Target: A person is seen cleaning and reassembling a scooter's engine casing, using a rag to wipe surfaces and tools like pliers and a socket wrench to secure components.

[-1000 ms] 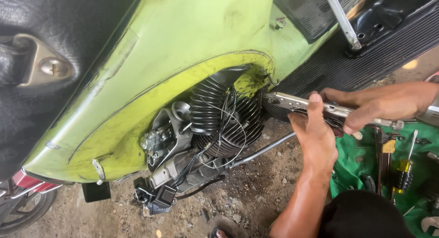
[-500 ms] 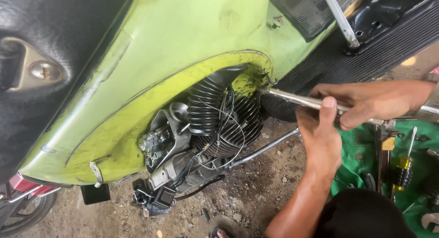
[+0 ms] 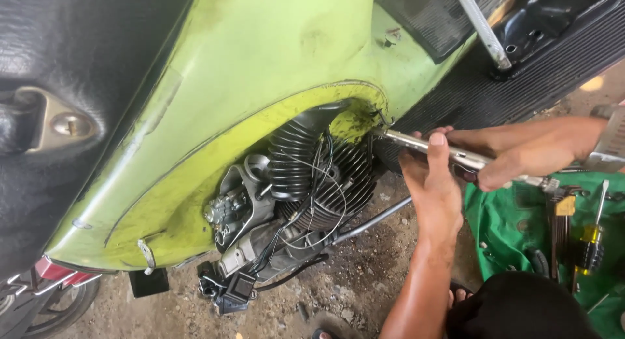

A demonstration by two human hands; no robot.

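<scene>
Head view:
Tool [image 3: 449, 153]: long silver metal bar, shiny, nearly level, its tip at the edge of the green panel [image 3: 260, 65], just above the finned engine [image 3: 325, 183].
Left hand [image 3: 433, 186]: fingers curled over the bar from below, thumb up.
Right hand [image 3: 514, 153]: closed round the bar's handle end.
Green cloth [image 3: 514, 228]: on the ground, carries screwdrivers [image 3: 589, 238].
</scene>
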